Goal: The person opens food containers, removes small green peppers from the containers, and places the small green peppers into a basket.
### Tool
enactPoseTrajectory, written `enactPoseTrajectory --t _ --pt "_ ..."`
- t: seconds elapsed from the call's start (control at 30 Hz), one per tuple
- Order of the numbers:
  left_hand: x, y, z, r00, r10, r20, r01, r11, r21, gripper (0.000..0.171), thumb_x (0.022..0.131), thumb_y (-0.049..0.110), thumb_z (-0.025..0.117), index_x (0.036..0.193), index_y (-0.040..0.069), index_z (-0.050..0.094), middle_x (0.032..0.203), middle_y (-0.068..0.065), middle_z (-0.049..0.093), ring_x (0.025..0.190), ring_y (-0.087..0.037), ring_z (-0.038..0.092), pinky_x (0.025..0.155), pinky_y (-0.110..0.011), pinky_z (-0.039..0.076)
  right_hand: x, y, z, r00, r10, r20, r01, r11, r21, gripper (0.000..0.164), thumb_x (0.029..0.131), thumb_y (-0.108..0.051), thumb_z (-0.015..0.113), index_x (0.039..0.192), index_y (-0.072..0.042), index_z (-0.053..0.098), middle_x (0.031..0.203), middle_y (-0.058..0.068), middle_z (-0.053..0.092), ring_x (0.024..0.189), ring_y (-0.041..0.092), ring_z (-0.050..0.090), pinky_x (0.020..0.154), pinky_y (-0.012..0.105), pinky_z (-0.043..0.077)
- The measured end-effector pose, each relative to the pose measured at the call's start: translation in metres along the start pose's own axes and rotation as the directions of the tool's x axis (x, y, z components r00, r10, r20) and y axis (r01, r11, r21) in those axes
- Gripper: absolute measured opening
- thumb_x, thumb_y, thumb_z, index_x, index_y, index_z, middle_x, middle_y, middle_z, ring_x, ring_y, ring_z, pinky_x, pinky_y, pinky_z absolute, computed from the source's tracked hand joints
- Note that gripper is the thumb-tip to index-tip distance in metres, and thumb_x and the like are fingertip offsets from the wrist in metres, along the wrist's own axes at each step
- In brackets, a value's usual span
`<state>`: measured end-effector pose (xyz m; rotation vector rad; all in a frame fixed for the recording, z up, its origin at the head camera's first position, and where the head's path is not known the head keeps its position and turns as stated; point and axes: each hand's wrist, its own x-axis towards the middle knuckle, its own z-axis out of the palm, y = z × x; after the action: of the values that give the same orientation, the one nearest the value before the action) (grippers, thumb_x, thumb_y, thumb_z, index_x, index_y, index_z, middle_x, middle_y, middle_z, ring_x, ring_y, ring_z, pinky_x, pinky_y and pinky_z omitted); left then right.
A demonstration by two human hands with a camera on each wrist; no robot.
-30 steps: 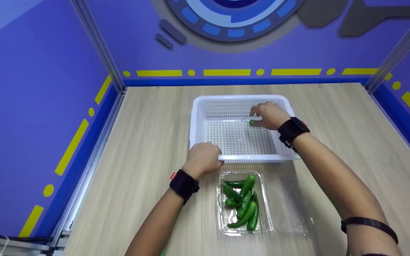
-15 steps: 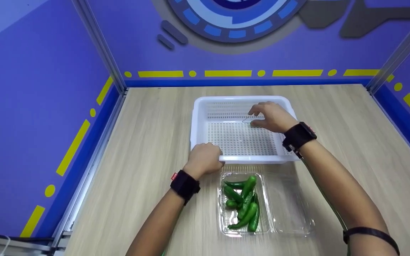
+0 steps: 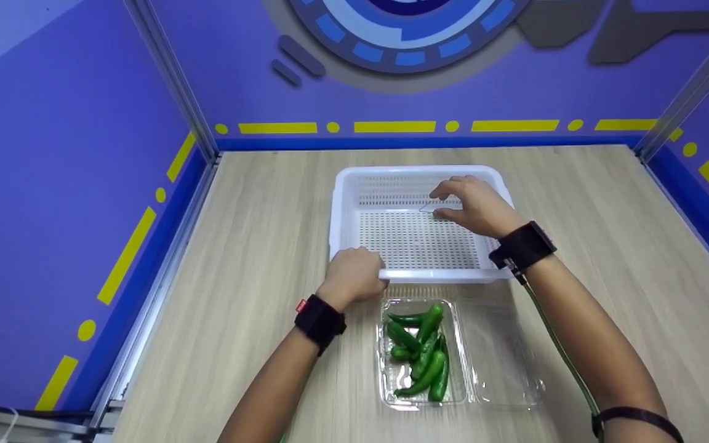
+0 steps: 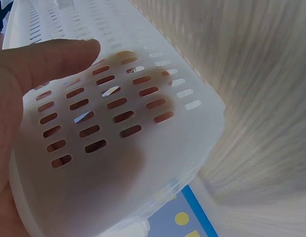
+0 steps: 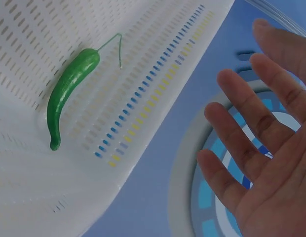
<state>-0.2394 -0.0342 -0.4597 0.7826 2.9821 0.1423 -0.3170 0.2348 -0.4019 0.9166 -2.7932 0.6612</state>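
A white perforated plastic basket [image 3: 416, 275] stands on the table. At its near left corner my left hand [image 3: 356, 274] grips the rim, with the thumb [image 4: 69, 58] on one face of the wall and the fingers dimly visible through the slots. Inside the basket lies a curved green chili pepper [image 5: 69, 96] with a thin bent stem [image 5: 120, 47]; in the head view the right hand hides nearly all of it. My right hand [image 3: 474, 206] hovers over the basket's right side, its fingers loosely spread and holding nothing.
In front of the basket, a clear plastic box [image 3: 382, 369] holds several green chili peppers [image 3: 426, 363]. Its clear lid [image 3: 502, 357] lies folded out to the right. Blue panels [image 3: 84, 215] border the wooden table at the left, right and back.
The right fingers have let go of the chili pepper, which now lies in the basket. My right wrist has shifted slightly right and nearer. The left hand keeps its grip.
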Motion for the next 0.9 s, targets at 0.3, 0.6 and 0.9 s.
enactPoseTrajectory --t 0.3,0.6,0.9 --pt "0.000 0.000 0.002 1.000 0.004 -0.012 -0.004 1.000 0.002 0.037 0.089 0.035 0.065 0.058 0.020 0.050 0.057 0.005 0.051 0.054 -0.017 0.051 0.052 -0.035 0.044 -0.005 -0.007 -0.004 0.999 -0.022 -0.037 0.022 1.000 -0.006 0.031 0.088 -0.026 0.079 0.113 -0.009 0.070 0.110 0.009 0.073 0.109 0.031 0.066 0.097 0.048 0.049" --pt "0.000 -0.001 0.004 1.000 0.001 -0.008 -0.001 1.000 -0.008 0.033 0.089 0.035 0.065 0.061 0.019 0.056 0.059 0.005 0.054 0.055 -0.017 0.053 0.054 -0.035 0.046 -0.018 -0.021 -0.015 0.998 -0.052 -0.048 0.053 0.998 0.031 0.032 0.089 -0.027 0.079 0.116 -0.011 0.070 0.115 0.007 0.072 0.112 0.029 0.065 0.098 0.048 0.049" --pt "0.002 -0.001 0.004 1.000 -0.011 0.001 0.011 1.000 -0.003 0.034 0.089 0.036 0.065 0.061 0.019 0.054 0.059 0.005 0.053 0.056 -0.017 0.052 0.053 -0.033 0.044 -0.034 -0.040 -0.014 0.996 -0.078 -0.036 0.079 0.996 0.041 0.035 0.089 -0.031 0.079 0.117 -0.014 0.070 0.115 0.003 0.071 0.111 0.025 0.065 0.096 0.046 0.051"
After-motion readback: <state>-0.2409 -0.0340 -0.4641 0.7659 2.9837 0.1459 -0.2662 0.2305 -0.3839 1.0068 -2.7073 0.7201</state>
